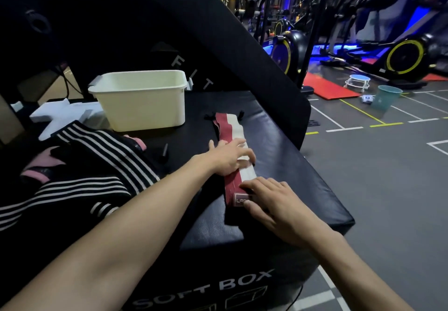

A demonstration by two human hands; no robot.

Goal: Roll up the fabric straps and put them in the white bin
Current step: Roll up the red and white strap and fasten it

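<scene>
Right now your left hand (pixel 228 156) lies flat across the red and white strap (pixel 234 155), fingers straight and spread a little, pressing it down about halfway along its length. Your right hand (pixel 274 204) rests at the strap's near end, fingers extended and close together, their tips on the fabric just beside the small label patch (pixel 241 199); whether the thumb pinches the edge cannot be told. The strap lies stretched out flat on the black padded box (pixel 291 165), running from near you toward the far side, with its far end showing black loops. It is not yet rolled.

Beyond the strap, to the left, the white bin (pixel 141 99) stands upright on the same padded top, well apart from both of your hands. Left of your forearm sits a heap of black straps with white stripes (pixel 97 165), with some pink fabric (pixel 40 165) tucked among them. A small black cylinder (pixel 164 151) stands between that heap and the strap. Off the box, on the gym floor to the right, you have a teal bucket (pixel 386 98) and a red mat (pixel 327 87), with exercise bikes (pixel 407 58) behind.
</scene>
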